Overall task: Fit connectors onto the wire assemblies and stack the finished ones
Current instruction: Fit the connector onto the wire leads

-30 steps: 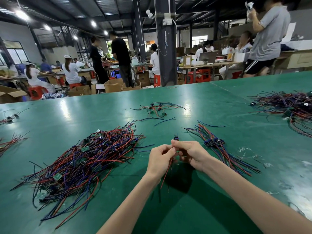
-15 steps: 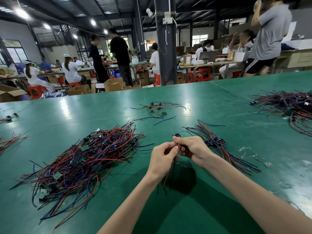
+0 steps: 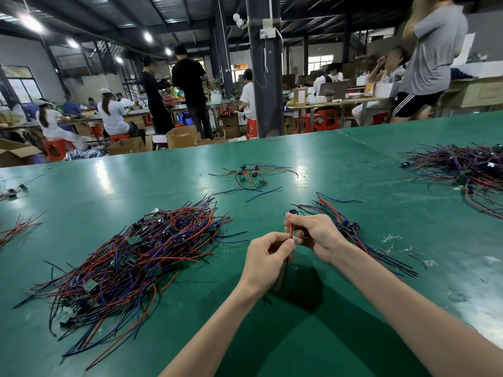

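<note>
Here, the fitting step is judged to be in hand. A single wire assembly (image 3: 290,230) is held upright just below the centre of the frame, above the green table (image 3: 353,336). Its lower part is pinched between thumb and forefinger of the left hand (image 3: 268,257), and its upper part is grasped in the curled fingers of the right hand (image 3: 313,235); the two hands are nearly touching. A small blue connector (image 3: 292,212) is seen at the top end of the wires, just above the right hand. Whether it is fully seated cannot be told. The free ends are left hanging below the left hand.

A large loose pile (image 3: 136,254) of red, blue and black wires is spread over the centre left of the frame, well apart from the hands. A smaller finished stack (image 3: 351,227) is laid just to the right of the right hand, partly hidden behind it.

For the next move, the connector would probably need to be pressed home while the wires are kept taut. The assembly could then be carried a short way right and laid along the finished stack.
</note>
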Tool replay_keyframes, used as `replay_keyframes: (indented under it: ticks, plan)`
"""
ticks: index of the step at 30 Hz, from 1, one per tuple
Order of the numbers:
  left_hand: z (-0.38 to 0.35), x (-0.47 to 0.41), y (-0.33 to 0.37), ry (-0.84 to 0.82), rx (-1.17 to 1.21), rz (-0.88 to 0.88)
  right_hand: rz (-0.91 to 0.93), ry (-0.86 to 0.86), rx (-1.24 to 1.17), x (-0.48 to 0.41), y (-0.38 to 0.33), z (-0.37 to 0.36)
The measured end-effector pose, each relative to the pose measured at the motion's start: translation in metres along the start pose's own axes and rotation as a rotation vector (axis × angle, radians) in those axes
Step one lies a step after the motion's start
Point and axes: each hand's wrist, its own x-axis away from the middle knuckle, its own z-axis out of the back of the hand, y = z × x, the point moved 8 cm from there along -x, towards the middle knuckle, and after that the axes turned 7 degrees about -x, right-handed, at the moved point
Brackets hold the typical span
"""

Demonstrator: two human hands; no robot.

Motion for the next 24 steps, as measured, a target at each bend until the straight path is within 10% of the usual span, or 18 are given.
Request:
replay_keyframes:
  ticks: [24]
  plan:
    - [-0.018, 0.019, 0.032, -0.099, -0.124, -0.169, 0.098, 0.181, 0.024, -0.009, -0.018, 0.032]
